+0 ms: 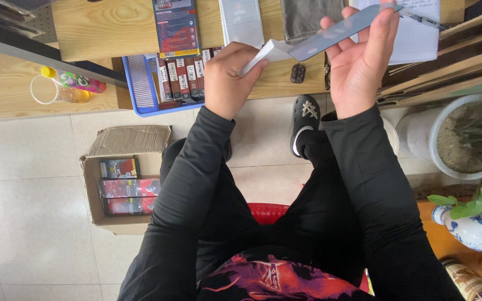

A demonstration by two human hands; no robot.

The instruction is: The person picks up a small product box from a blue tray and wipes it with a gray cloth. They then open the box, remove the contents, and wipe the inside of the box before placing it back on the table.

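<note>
I see the left hand [231, 78] clenched on a white wipe [264, 54], pressing it vs the near end of a thin grey-blue glass sheet [342, 31]. Right hand [358, 61] grasps that sheet by its edges, fingers [387, 33] wrapped over it; sheet is tilted, held in the air above the front edge of the wooden table [101, 28]. On the table: blue basket [140, 83] w/ small boxes at the front edge, a dark flat pack [176, 25] & a clear sleeve [242, 21] further back. On the floor, left of my legs, an open cardboard box [119, 192] w/ red packs. White plant pot [447, 134] stands far right
</note>
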